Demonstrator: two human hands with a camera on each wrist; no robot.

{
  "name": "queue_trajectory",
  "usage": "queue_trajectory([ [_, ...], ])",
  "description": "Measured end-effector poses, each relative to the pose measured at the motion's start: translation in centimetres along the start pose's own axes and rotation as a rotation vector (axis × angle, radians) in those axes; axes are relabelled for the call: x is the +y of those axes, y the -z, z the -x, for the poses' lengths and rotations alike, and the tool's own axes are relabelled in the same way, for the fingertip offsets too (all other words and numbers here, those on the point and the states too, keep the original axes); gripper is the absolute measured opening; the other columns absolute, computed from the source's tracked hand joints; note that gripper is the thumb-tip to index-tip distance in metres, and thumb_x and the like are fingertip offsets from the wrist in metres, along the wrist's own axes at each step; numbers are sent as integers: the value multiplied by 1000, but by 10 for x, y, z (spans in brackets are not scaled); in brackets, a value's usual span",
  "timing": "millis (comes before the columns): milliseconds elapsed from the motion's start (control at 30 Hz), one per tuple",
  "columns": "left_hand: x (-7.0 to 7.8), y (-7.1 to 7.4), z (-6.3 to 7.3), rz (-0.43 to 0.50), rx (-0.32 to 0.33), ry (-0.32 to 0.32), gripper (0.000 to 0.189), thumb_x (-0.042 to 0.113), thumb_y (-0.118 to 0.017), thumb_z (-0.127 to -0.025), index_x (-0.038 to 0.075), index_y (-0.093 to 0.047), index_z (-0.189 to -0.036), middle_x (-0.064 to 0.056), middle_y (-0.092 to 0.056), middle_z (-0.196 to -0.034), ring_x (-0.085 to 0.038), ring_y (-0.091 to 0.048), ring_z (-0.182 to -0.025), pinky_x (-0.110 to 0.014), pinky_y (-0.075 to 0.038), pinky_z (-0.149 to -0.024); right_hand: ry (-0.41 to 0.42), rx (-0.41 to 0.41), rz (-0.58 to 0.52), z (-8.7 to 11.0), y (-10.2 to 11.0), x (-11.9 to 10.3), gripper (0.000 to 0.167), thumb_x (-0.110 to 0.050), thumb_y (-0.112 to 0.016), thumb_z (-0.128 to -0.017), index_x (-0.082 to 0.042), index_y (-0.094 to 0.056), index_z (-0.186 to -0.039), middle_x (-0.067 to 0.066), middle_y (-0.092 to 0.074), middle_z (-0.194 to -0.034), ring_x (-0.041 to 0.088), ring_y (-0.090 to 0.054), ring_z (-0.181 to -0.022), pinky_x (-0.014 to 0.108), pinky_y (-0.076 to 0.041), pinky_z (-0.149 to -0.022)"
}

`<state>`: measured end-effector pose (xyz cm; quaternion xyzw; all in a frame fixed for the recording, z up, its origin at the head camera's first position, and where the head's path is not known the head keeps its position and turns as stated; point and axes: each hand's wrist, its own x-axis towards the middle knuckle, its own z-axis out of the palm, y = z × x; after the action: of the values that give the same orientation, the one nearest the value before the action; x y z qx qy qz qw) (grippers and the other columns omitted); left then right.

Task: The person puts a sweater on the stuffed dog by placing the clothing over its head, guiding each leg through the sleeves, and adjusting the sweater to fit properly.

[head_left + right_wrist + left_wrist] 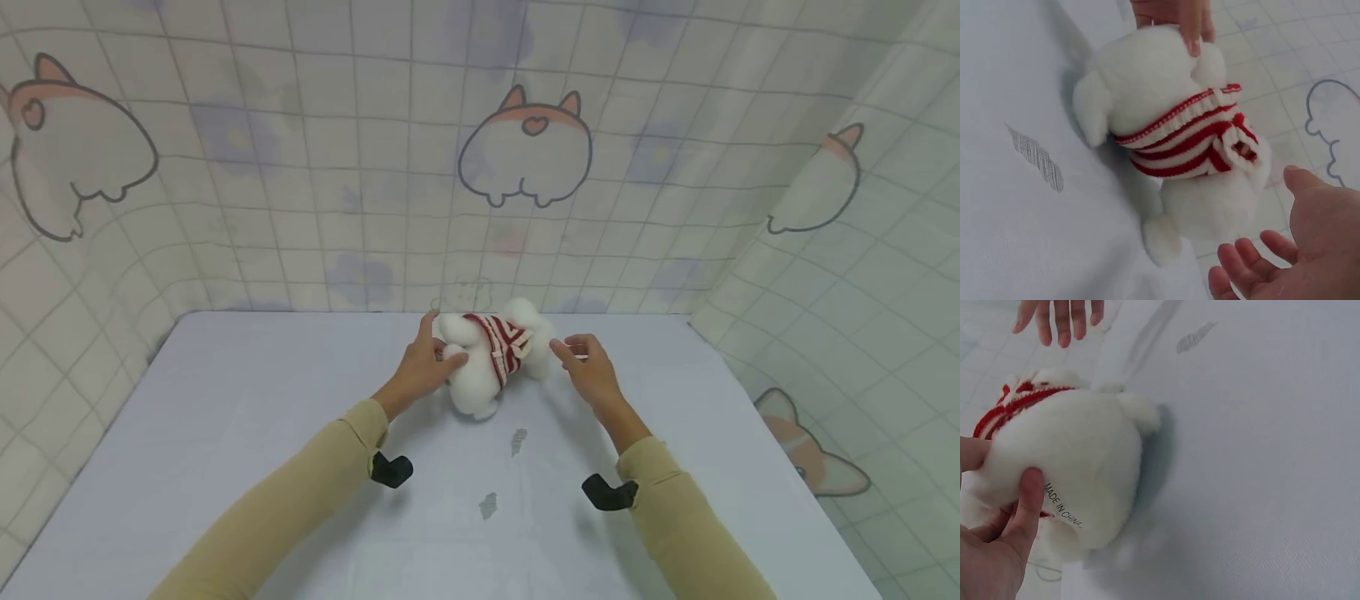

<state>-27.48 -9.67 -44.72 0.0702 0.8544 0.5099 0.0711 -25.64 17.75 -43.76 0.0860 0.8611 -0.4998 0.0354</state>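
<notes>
A white plush toy [471, 379] in a red-and-white striped knit sweater [1179, 144] lies on its side near the table's back edge in the head view. My left hand [420, 367] grips its left end, the thumb pressing into the white fur beside printed lettering [1063, 506] that reads "MADE IN CHINA". Off the toy's right end is my right hand [592, 372], its fingers loosely bent around nothing. In the right wrist view that hand [1316, 237] has its palm turned toward the toy, fingers spread and apart from the fur.
The white table [300, 375] carries two small grey patches [518, 442] in front of the toy. A grid-patterned curtain [405, 167] with cartoon dogs hangs behind the table and along both sides. Black wrist mounts [392, 470] sit on both sleeves.
</notes>
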Motion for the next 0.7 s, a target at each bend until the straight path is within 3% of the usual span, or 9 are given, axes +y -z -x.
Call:
queue_trajectory([
  [167,7,-4,7,88,9,21,83,26,-65,-92,28,-9,-154,-18,-57,-108,-23,-63,-79,-29,-58,-61,59,-135,26,8,-16,-12,54,-48,-57,-94,-8,-47,-130,13,-55,-129,26,-60,-110,36,-52,-91],
  [333,18,-11,18,117,26,19,76,26,-67,-91,22,-19,-150,-17,-60,-107,-22,-65,-82,-29,-58,-63,136,-267,60,10,-33,-24,59,-45,-59,-94,-11,-43,-139,13,-54,-135,29,-57,-117,38,-53,-90],
  [533,13,-17,28,92,-28,-26,84,21,-77,-82,20,-25,-147,-10,-66,-105,-17,-67,-90,-29,-56,-74,216,-272,190,11,-51,-27,85,-53,-67,-85,-16,-28,-150,9,-45,-146,30,-52,-124,45,-47,-100],
  [700,7,-9,32,143,-125,-56,76,15,-75,-84,18,-30,-146,-9,-69,-111,-16,-68,-95,-29,-56,-79,246,-252,267,13,-60,-32,93,-49,-71,-84,-15,-20,-154,11,-37,-153,33,-48,-131,49,-45,-104],
])
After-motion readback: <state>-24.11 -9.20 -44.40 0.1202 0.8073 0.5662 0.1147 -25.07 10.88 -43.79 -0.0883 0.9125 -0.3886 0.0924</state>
